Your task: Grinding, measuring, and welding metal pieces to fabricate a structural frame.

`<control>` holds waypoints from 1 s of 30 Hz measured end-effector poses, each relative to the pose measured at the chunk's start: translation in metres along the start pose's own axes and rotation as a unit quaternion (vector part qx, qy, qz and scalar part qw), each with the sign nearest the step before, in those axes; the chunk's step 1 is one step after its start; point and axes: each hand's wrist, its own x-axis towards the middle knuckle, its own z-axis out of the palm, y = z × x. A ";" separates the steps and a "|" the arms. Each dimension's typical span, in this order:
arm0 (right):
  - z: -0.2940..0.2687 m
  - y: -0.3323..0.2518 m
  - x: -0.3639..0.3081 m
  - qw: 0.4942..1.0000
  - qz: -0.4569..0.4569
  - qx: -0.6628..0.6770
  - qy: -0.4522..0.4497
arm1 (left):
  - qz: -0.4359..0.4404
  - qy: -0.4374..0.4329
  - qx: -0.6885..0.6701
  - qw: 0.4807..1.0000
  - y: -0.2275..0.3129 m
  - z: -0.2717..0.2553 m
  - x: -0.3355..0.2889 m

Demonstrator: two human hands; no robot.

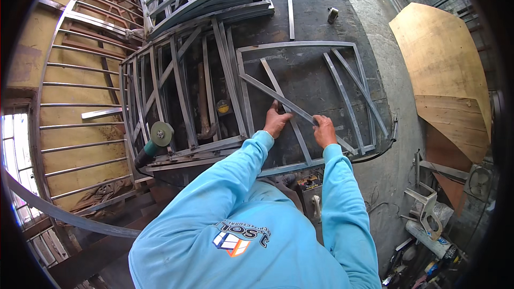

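Note:
A square-section metal bar [259, 84] lies slantwise across a rectangular metal frame [296, 45] on the dark worktable. My left hand [277, 121] is closed at the bar's lower edge, close to where it crosses a second metal strip [270, 75]. Farther along the same bar, my right hand [324, 131] is closed around it, hiding part of its length. Two more metal strips [342, 96] [360, 83] rest inside the frame at its right side. How tightly the left fingers grip is partly hidden.
Stacked barred metal frames [182, 83] fill the table's left, with a hammer [203, 101] and a yellow tape measure [223, 107] among them. An angle grinder [160, 135] lies at the stack's near corner. A machine with a dial [309, 183] stands by my waist. Plywood sheets [444, 53] lean at right.

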 end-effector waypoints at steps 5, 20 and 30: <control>0.003 -0.011 -0.004 1.000 -0.001 -0.008 -0.008 | -0.069 0.023 0.078 0.994 -0.016 -0.002 -0.005; 0.003 -0.008 -0.007 1.000 0.017 -0.022 0.006 | 0.248 0.059 0.402 0.879 0.050 0.007 0.006; 0.009 -0.008 -0.009 0.999 0.021 -0.019 0.015 | -0.068 0.100 0.474 0.872 0.069 0.020 0.125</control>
